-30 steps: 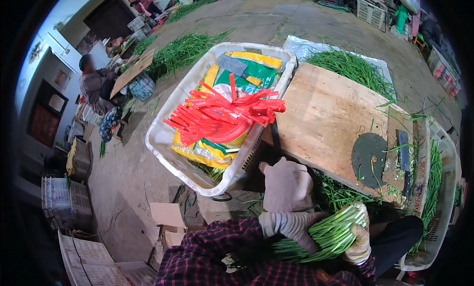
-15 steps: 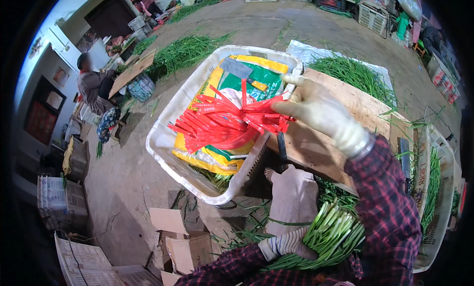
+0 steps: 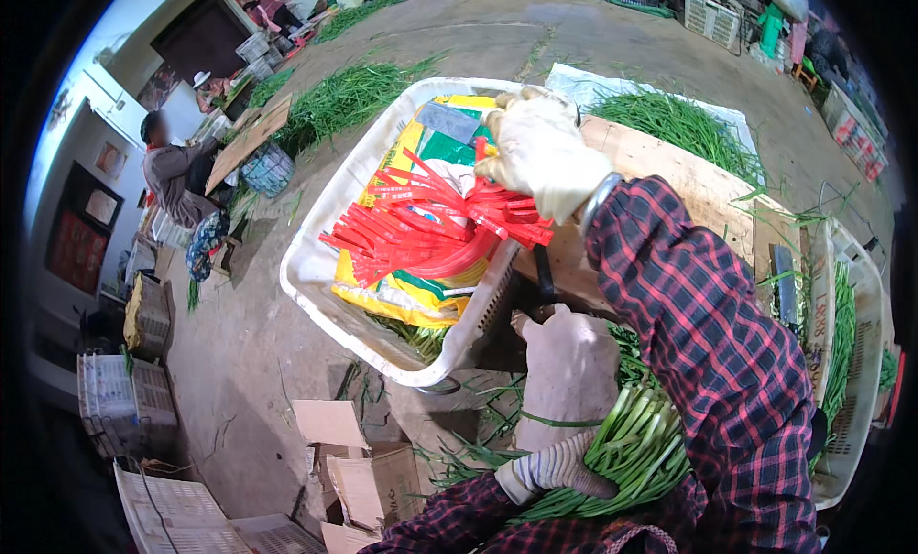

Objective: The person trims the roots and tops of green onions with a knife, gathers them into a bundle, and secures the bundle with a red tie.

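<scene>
My left hand (image 3: 558, 474), in a striped knit glove, is closed around a bunch of green chives (image 3: 639, 439) at my lap. Its pale cut ends point up and to the right. My right hand (image 3: 547, 145), in a cream rubber glove, reaches over a white plastic crate (image 3: 304, 258). Its fingers close around the yellow handle of a cleaver (image 3: 449, 122), and most of that handle is hidden. The grey blade lies on a yellow and green sack (image 3: 406, 310). Just below this hand, a bundle of red ties (image 3: 421, 234) spreads across the sack.
A wooden board (image 3: 669, 186) lies right of the crate, with another blade (image 3: 784, 277) near its far-right end. An opened cardboard box (image 3: 378, 477) stands at lower left. Piles of greens (image 3: 349, 105) lie on the floor. A person (image 3: 177, 172) sits at the left.
My right hand has moved left from beside the red ties onto the cleaver's handle, its fingers curling in. My left hand stays on the chives. The view has shifted slightly.
</scene>
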`<act>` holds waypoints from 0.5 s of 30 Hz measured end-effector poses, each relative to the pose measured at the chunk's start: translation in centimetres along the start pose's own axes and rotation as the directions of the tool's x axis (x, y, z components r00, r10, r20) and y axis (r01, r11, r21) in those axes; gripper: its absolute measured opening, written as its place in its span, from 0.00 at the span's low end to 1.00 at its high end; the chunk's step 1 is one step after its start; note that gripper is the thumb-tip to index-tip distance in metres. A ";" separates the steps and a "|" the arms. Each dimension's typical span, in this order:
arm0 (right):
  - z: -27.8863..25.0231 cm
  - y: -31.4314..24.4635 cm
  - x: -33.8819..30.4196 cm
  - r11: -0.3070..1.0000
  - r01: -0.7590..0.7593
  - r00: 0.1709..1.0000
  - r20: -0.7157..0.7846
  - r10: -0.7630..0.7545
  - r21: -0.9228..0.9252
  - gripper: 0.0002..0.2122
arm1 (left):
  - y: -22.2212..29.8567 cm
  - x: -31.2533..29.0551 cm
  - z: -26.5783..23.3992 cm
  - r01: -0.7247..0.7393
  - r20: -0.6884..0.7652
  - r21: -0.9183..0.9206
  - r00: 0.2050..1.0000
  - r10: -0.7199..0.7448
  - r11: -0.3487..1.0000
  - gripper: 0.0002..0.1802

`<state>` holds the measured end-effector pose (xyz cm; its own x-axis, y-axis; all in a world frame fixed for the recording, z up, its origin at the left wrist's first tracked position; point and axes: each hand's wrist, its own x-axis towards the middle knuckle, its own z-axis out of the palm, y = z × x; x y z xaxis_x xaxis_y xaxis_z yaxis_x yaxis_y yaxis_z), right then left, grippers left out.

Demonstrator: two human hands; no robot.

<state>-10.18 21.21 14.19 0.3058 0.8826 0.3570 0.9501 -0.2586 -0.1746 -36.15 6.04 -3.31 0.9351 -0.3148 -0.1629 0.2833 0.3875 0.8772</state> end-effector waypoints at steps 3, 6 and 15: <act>1.4 -0.9 0.4 0.964 -0.012 0.988 0.150 -0.029 0.265 0.17 | 0.0 0.1 0.2 -0.005 -0.021 0.054 1.000 0.006 0.999 0.50; 3.3 -1.5 0.5 0.888 -0.104 0.995 0.047 0.092 0.449 0.13 | -0.7 -0.2 0.1 -0.016 -0.054 0.115 0.998 0.023 0.993 0.52; -8.0 5.9 -10.0 -0.458 0.066 0.995 -0.092 -0.035 0.887 0.16 | 2.1 0.6 0.1 0.067 0.067 -0.193 0.996 -0.055 0.979 0.54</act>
<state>-7.12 7.75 16.90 0.2765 0.8514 0.4457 -0.4694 0.5244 -0.7104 -35.04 6.55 -1.53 0.9018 -0.3926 -0.1805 0.3811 0.5255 0.7607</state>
